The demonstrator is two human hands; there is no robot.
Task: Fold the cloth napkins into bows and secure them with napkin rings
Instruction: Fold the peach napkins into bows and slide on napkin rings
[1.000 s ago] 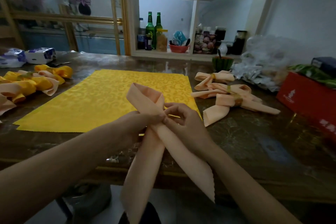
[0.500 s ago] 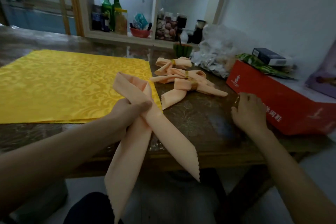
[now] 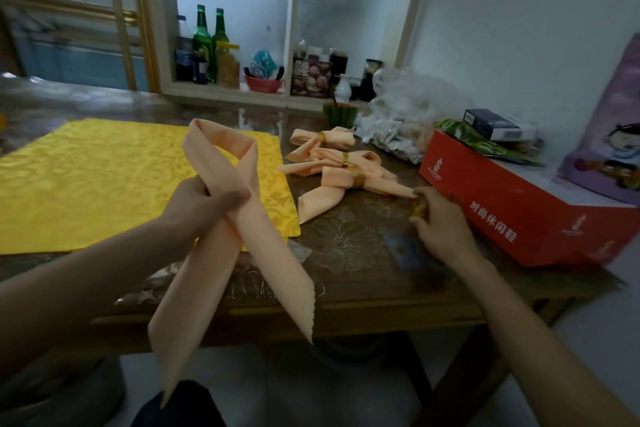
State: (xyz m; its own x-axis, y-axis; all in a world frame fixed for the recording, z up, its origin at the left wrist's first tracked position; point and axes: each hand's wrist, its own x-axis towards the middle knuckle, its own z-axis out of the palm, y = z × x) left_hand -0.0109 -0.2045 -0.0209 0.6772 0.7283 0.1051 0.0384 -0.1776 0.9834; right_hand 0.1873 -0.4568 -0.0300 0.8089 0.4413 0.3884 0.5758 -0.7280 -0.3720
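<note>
My left hand (image 3: 201, 204) grips a peach napkin (image 3: 239, 218) at the point where its two strips cross. A loop stands above the grip and two long tails hang down past the table's front edge. My right hand (image 3: 440, 218) is off to the right on the table, next to the red box, its fingertips pinching a small gold napkin ring (image 3: 418, 208). Three finished peach bows (image 3: 332, 166) with gold rings lie just beyond, in the middle of the table.
A yellow patterned cloth (image 3: 104, 180) lies spread at the left of the table (image 3: 363, 246). A red shoe box (image 3: 512, 198) sits at the right with packets on top. Crumpled plastic bags (image 3: 405, 114) and a small green cup (image 3: 339, 113) stand behind the bows. Shelves with bottles line the back.
My right hand let go of the napkin, reached right to the table beside the red box, and now pinches a gold ring. My left hand keeps holding the crossed napkin. The camera turned right.
</note>
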